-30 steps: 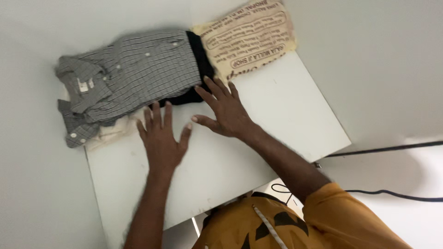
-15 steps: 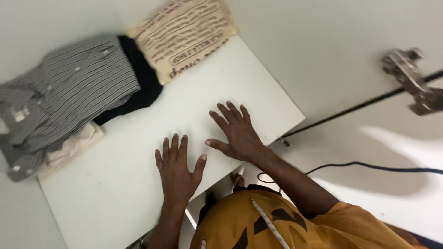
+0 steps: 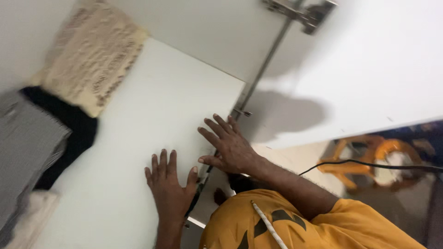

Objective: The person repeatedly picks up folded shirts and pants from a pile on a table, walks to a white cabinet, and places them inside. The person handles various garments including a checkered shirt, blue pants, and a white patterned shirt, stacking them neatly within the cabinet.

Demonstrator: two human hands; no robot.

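Both hands lie spread and flat on the white shelf [image 3: 152, 106], left hand [image 3: 170, 186] and right hand [image 3: 230, 150] at its front edge; folded clothes [image 3: 27, 147], soft and light, sit at the far-left corner.

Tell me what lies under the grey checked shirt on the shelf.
Under the grey checked shirt a black garment and a cream cloth stick out; whatever lies further beneath is covered.

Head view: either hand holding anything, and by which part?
Nothing is held. The left hand and right hand lie flat, fingers spread, on the white shelf near its front edge.
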